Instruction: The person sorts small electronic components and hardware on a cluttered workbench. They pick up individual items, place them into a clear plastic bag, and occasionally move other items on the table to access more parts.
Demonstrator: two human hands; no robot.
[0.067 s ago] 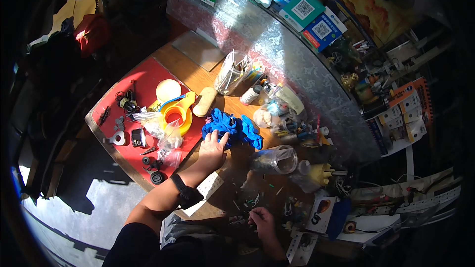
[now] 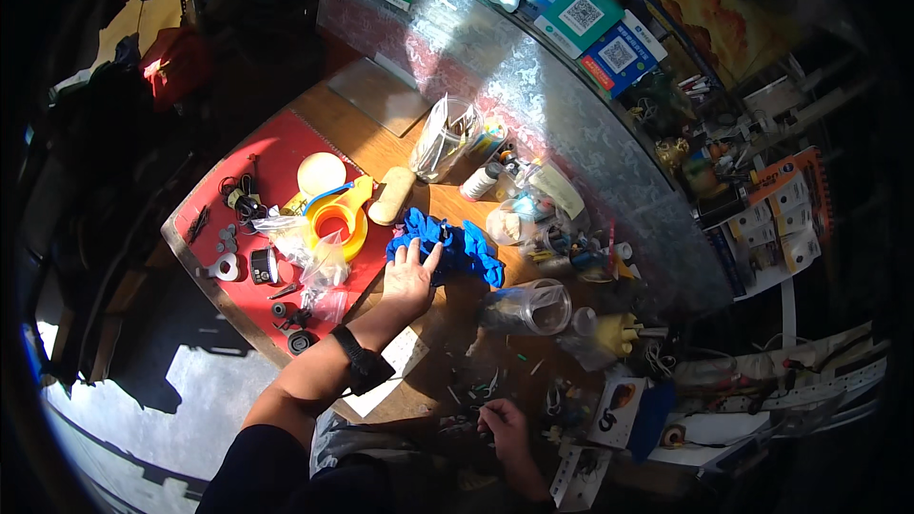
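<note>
Overhead view of a cluttered wooden counter (image 2: 381, 148). The left hand (image 2: 409, 278), a black band at its wrist, lies flat with fingers spread, its grip open and closed on nothing; the fingertips touch the near edge of a crumpled blue cloth (image 2: 455, 245) at mid-counter. Just left of the cloth, on a red mat (image 2: 276, 157), sits a yellow tape dispenser (image 2: 340, 216) beside clear plastic bags (image 2: 314, 252). A clear plastic jar (image 2: 531, 306) lies on its side to the right. The right hand (image 2: 505, 424) rests in shadow among small parts at the near edge; whether its grip holds anything cannot be told.
</note>
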